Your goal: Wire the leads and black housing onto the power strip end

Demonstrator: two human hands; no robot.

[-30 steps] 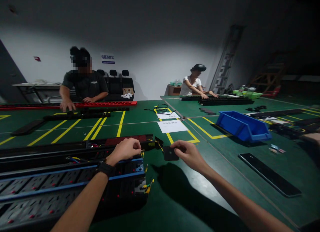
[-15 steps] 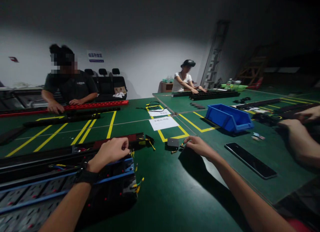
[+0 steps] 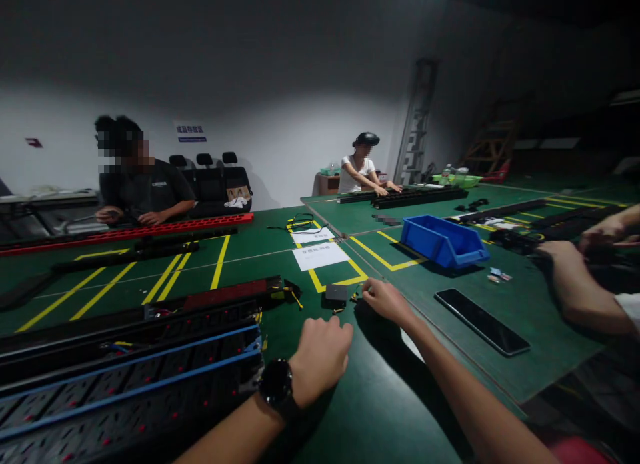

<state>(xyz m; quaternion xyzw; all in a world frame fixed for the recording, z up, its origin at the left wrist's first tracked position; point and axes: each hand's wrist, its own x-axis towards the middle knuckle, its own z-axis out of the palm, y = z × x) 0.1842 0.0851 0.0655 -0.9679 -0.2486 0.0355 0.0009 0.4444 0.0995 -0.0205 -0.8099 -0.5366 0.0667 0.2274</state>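
Observation:
My left hand [image 3: 320, 357], with a black watch on the wrist, hovers over the green table [image 3: 350, 411] in a loose fist, fingers curled; nothing shows in it. My right hand [image 3: 383, 299] rests further out, fingers pinched at some small yellow-tipped parts beside a small black square block [image 3: 336, 293]. What the fingers hold is too small to name. A stack of long black power strips [image 3: 130, 377] with blue edges lies at my left, with a red-topped strip [image 3: 225, 294] behind it.
A blue bin [image 3: 443, 241], white paper sheets [image 3: 320, 256] and a flat black panel [image 3: 483, 322] lie ahead and right. Another person's arms [image 3: 580, 284] reach in at the right edge. Two more people work at long strips across the tables.
My left hand has left the end of the power strips and moved right, over the bare table. My right hand set the black block down and now pinches beside it.

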